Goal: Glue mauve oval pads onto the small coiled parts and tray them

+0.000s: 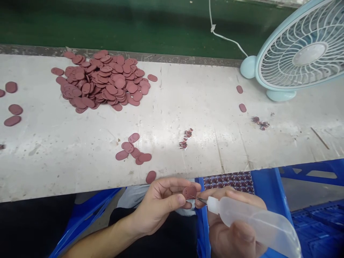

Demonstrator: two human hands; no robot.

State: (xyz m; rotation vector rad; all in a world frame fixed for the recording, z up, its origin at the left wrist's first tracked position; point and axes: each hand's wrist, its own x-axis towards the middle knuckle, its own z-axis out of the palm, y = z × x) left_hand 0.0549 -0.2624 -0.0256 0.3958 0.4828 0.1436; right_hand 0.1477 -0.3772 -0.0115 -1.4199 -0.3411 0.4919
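Note:
Below the table's front edge, my left hand [163, 204] pinches a reddish-brown oval piece [189, 192] with small holes in it. My right hand [233, 229] is wrapped round a translucent squeeze bottle [255, 220] with a white cap and a thin dark tip. That tip points left and reaches the right edge of the oval piece; whether it touches is too small to tell. A single oval piece [151, 177] lies at the table edge beside my left hand. Further back is a small group of ovals [135, 153].
A large pile of oval pieces [104, 80] covers the back left of the white table [188, 107]. Small dark-red bits [185, 139] lie mid-table. A light blue fan [309, 53] stands back right. Below the edge, a blue crate [271, 186] bears rows of small parts [228, 181].

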